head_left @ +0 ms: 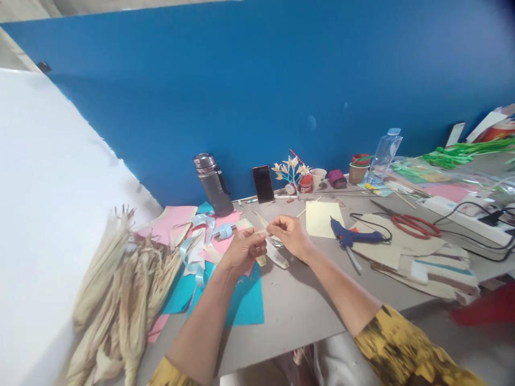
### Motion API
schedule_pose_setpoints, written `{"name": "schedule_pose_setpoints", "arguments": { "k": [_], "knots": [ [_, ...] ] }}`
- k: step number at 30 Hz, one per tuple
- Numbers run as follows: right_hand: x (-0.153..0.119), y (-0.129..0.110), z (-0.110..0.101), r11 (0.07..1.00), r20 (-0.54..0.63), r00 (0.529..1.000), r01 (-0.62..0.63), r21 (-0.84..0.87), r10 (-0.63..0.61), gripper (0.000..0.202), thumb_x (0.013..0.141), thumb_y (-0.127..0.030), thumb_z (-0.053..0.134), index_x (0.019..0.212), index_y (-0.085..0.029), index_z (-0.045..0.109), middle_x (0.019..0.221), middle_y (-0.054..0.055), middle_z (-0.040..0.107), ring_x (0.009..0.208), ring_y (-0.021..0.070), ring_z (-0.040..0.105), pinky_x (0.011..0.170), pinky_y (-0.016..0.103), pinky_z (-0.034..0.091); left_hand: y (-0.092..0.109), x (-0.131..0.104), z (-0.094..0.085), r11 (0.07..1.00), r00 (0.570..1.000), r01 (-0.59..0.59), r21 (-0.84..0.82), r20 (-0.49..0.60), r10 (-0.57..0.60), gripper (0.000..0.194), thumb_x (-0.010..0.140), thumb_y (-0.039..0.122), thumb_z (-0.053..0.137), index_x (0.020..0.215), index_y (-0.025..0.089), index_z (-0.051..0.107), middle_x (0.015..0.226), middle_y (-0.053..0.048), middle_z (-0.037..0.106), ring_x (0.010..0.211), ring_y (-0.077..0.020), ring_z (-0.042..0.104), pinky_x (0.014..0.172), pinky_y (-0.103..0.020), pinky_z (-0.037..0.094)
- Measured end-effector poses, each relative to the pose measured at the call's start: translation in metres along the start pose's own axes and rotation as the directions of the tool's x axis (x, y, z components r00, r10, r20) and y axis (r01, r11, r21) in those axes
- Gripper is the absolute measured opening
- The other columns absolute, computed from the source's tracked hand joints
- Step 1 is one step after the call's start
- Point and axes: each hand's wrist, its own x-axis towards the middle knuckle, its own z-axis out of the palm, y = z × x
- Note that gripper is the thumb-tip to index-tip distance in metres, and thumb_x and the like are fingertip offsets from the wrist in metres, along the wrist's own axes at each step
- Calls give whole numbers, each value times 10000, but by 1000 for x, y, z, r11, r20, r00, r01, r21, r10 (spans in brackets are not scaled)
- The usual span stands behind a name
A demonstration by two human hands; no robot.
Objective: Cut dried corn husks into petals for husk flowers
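Both hands meet over the middle of the table, fingers pinched close together. My left hand is closed on a thin pale strip, which looks like dried husk. Close beside it on the right, my right hand pinches the same pale strip, whose narrow tip sticks up between the hands. Just below the fingers lies a whitish husk piece. Under and left of my left hand are teal paper, pink paper and a light blue ribbon. The fingertips partly hide the strip.
Dried husks are heaped at the left. A dark flask, phone and husk flowers stand along the blue partition. Rightward are yellow paper, a blue glue gun, red-handled scissors, a glove and a power strip.
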Motion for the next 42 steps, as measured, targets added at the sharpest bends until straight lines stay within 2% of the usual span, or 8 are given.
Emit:
{"name": "schedule_pose_setpoints", "arguments": {
  "k": [7,10,14,19,23,29,34,42],
  "knots": [
    [0,-4,-1,998,-49,998,-40,49,43,202,733,-371,668,711,-170,653,605,-14,614,513,103,448,493,227,342,12,-1,-9,963,998,-53,-265,-49,42,260,599,231,778,651,171,530,593,54,491,515,-79,470,516,-225,385],
    [0,-2,0,999,-30,999,-25,36,26,197,745,-364,667,725,-168,657,628,-6,632,541,114,490,514,229,364,8,1,-6,986,994,-62,-153,-101,46,316,629,373,803,758,168,600,666,25,561,574,-115,550,541,-245,422],
    [-1,-1,0,1000,26,1000,14,-7,-14,184,770,-347,656,737,-166,667,657,-5,657,581,122,526,554,232,398,1,1,-1,999,998,-39,5,-54,40,323,603,304,855,670,152,578,589,32,524,532,-84,491,549,-226,396],
    [-3,-6,0,1000,65,998,-1,-1,1,181,771,-344,659,746,-164,668,627,-21,634,550,111,491,521,226,370,2,0,-6,991,997,4,-134,73,6,251,648,220,807,626,153,566,547,37,493,526,-86,467,555,-238,403],
    [-2,-6,0,999,16,999,-32,40,32,186,764,-351,659,717,-172,653,629,-16,644,536,111,493,518,228,369,6,0,-9,970,999,-34,-242,-12,32,222,654,247,785,677,166,580,604,31,540,542,-95,502,574,-256,443],
    [-2,-7,0,1000,31,1000,-5,24,4,176,767,-341,652,718,-171,651,630,-19,628,553,113,494,536,231,372,2,1,-4,997,997,-43,-70,-62,38,293,624,300,847,702,157,603,659,6,585,631,-124,573,596,-250,456],
    [-3,-7,1,999,58,998,-4,42,2,183,771,-350,651,728,-172,652,630,-21,619,557,112,488,530,233,359,3,-2,-4,978,998,-4,-209,63,18,302,639,213,822,598,162,527,544,42,486,555,-94,484,583,-252,436],
    [-1,-6,-1,997,-13,1000,-26,73,27,241,744,-399,690,704,-166,643,611,-13,623,541,110,488,529,234,354,4,0,-9,983,998,-64,-169,-14,62,290,642,318,835,728,154,611,651,-2,607,639,-132,573,587,-250,452]
  ]
}}
